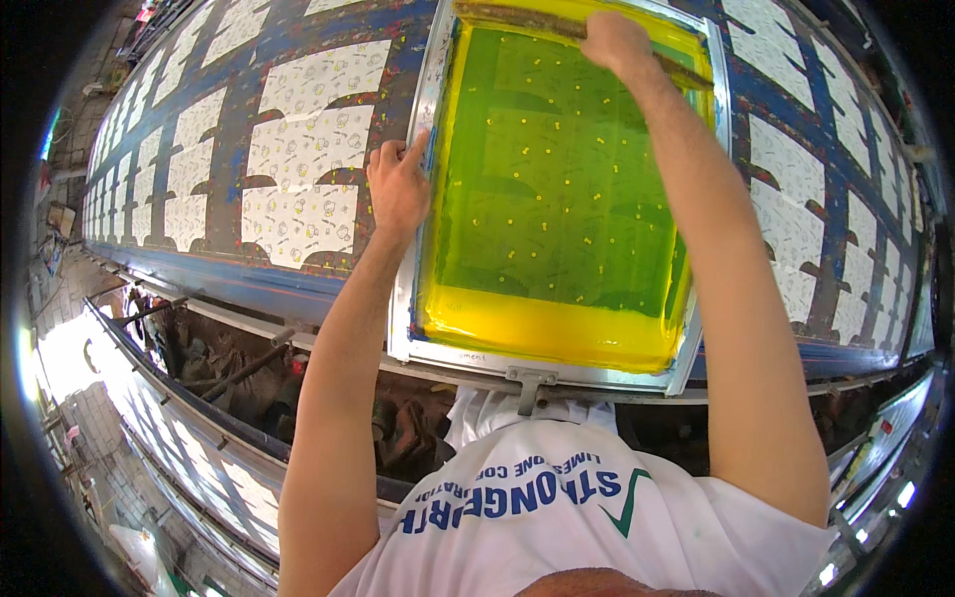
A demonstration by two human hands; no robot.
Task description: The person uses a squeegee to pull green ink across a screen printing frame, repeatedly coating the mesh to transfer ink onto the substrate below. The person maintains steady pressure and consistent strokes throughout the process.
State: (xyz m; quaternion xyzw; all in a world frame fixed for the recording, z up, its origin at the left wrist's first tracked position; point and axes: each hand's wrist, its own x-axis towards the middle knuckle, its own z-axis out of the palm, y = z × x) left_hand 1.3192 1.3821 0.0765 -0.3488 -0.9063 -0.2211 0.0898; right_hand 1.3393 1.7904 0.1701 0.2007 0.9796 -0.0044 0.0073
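Observation:
A screen printing frame (402, 328) of pale metal lies on the long table, its mesh (557, 189) green with small yellow spots and a band of yellow ink (542, 328) along the near end. At the far end, my right hand (617, 45) grips a long brown squeegee (517, 17) lying across the mesh, partly hidden by the hand. My left hand (398, 184) is at the frame's left side, fingers bent onto the metal edge. A metal bracket (531, 383) sits at the middle of the near edge.
Rows of white printed fabric pieces (308, 139) lie on the stained blue table (298, 294) left and right of the frame. Below its near edge are metal rails (244, 328) and dark cluttered material (403, 433). A tiled floor (60, 388) shows at the far left.

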